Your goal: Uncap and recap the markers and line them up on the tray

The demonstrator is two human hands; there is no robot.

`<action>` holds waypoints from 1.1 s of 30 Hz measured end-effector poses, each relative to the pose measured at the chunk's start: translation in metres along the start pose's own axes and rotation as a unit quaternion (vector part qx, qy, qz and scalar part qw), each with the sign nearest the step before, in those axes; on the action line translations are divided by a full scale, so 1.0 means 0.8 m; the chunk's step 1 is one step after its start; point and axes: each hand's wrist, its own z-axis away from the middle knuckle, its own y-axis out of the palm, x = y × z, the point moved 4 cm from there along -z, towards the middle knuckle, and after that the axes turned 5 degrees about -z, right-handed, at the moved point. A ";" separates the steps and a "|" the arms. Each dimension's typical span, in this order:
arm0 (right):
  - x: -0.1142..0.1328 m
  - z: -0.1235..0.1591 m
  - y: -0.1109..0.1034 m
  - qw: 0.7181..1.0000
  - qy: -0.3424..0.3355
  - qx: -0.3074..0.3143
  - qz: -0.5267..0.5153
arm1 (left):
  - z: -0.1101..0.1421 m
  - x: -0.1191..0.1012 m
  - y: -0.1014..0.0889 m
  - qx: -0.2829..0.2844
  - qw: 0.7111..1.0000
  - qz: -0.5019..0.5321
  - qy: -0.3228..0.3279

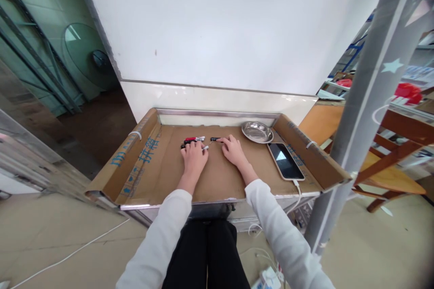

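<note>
My left hand rests on the cardboard-lined tray, its fingers curled over a marker whose whitish end sticks out to the right. Just beyond those fingers lie a red-and-white marker and dark markers, partly covered by the hand. My right hand is a short way to the right, with its fingertips closed at the end of a small black pen piece. Whether that piece is a cap or a whole pen is too small to tell.
A round metal dish stands at the tray's back right. In front of it lies a phone with a white charging cable. Raised cardboard walls edge the tray; a grey pole rises beside its right end.
</note>
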 end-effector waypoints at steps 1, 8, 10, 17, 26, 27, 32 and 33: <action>0.000 0.000 0.000 1.000 0.001 -0.004 -0.003 | -0.001 -0.004 0.001 0.006 1.000 0.001 0.024; -0.004 -0.001 -0.006 0.998 0.026 -0.050 -0.030 | -0.013 -0.023 0.009 0.027 0.997 -0.032 0.058; -0.006 -0.002 -0.006 0.995 0.031 -0.065 -0.064 | -0.019 -0.025 0.012 0.032 0.997 -0.035 0.062; -0.008 -0.008 -0.002 0.955 0.061 -0.109 -0.270 | -0.025 -0.028 0.013 0.012 0.996 0.002 0.086; 0.004 -0.008 0.009 0.722 0.177 0.013 -0.669 | -0.020 -0.042 0.000 -0.049 0.967 0.140 0.208; 0.002 -0.008 0.008 0.706 0.184 0.008 -0.684 | -0.020 -0.040 -0.004 -0.073 0.966 0.154 0.193; -0.015 -0.008 0.005 0.637 0.238 -0.049 -0.731 | -0.021 -0.027 -0.018 -0.161 0.949 0.249 0.105; -0.015 -0.008 0.006 0.629 0.239 -0.046 -0.738 | -0.021 -0.028 -0.018 -0.152 0.944 0.272 0.110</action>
